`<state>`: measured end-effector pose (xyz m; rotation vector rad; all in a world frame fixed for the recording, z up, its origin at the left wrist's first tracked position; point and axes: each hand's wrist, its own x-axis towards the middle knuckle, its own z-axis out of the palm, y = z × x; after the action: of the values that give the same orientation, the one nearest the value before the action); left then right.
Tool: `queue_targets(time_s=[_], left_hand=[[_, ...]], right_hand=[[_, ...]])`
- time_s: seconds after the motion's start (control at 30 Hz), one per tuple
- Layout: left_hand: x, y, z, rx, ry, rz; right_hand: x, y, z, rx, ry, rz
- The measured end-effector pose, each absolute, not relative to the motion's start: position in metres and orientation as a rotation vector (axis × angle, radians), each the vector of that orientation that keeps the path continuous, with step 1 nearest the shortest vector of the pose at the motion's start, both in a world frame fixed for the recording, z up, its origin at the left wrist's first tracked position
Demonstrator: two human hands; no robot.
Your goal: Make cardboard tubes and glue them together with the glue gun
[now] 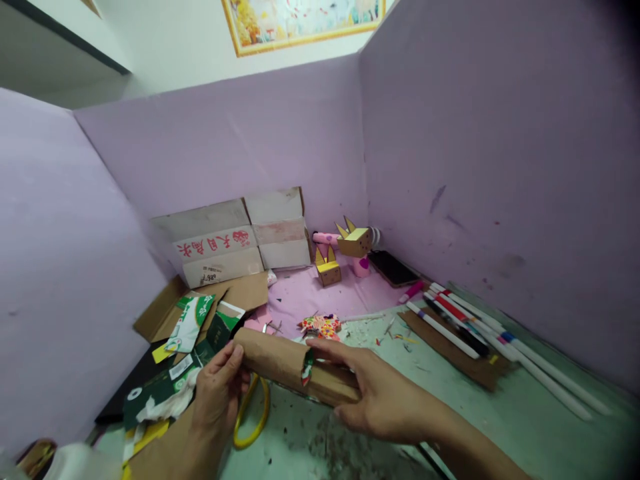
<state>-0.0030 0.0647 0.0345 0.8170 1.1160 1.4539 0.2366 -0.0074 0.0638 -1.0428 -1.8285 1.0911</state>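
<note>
A folded brown cardboard piece (273,357), shaped like a box-sided roll, spans the space between my hands in the head view. Green print shows at a notch along its middle. My left hand (223,387) pinches its left end between thumb and fingers. Around its right end curl the fingers and thumb of my right hand (375,387). Below the cardboard piece, a yellow loop handle (253,430) lies on the table, probably of scissors whose blades are partly hidden. Just behind it lies a colourful patterned scrap (323,325).
Flattened cartons (190,327) and crumpled tissue (173,403) crowd the left side. Several markers (455,327) lie on the right beside a phone (393,268). Two small cardboard animal heads (329,272) stand at the back, near a propped cardboard sheet (220,243). Purple walls enclose the table.
</note>
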Motion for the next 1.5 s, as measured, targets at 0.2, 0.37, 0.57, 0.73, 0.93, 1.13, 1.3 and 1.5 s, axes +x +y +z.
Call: queue_targets(time_s=[0.2,0.37,0.57,0.73,0.93,1.13,1.3,1.5], left_hand=[[0.0,0.063,0.037,0.817,1.124,1.484],[0.001,0.063,0.039,0.796,1.132,1.491],[0.001,0.063,0.04,0.774,1.148,1.499],[0.001,0.064,0.041,0.767,1.145,1.52],[0.002,0.062,0.043,0.782,1.137,1.526],[0.007,0.059,0.045,0.801,1.152,1.534],[0.009,0.056,0.043,0.833,1.137,1.537],[0.008,0.058,0.039,0.859,1.124,1.519]], right_hand=[[0.238,-0.006,0.065,-1.035,-1.785,1.14],[0.241,-0.001,0.064,-1.014,-1.763,1.165],[0.256,0.008,0.057,-0.841,-1.516,1.509],[0.261,0.012,0.054,-0.797,-1.272,1.661],[0.258,0.015,0.053,-0.859,-1.141,1.677],[0.256,0.015,0.052,-0.923,-1.234,1.585],[0.254,0.014,0.049,-0.954,-1.549,1.383],[0.25,0.014,0.046,-0.979,-1.81,1.158]])
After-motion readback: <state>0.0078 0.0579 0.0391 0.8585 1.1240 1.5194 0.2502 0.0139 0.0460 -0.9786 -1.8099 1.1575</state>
